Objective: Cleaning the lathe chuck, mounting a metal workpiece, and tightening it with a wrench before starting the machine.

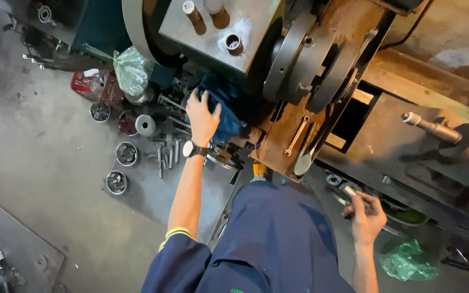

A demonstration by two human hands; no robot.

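left fingers (197,104) spread and curled on a blue rag (225,108), pressed to the side of the big rusty machine (294,135). right hand (366,212) closed round a small metal tool (349,191), low beside the machine, near a green bag (408,261).

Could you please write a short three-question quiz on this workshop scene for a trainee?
1. True or false: the left hand presses a dark blue cloth against the machine.
2. The right hand holds: A) a small metal tool, B) a green bag, C) nothing.
3. What is worn on the left wrist?

Key: 1 true; 2 A; 3 a wristwatch.
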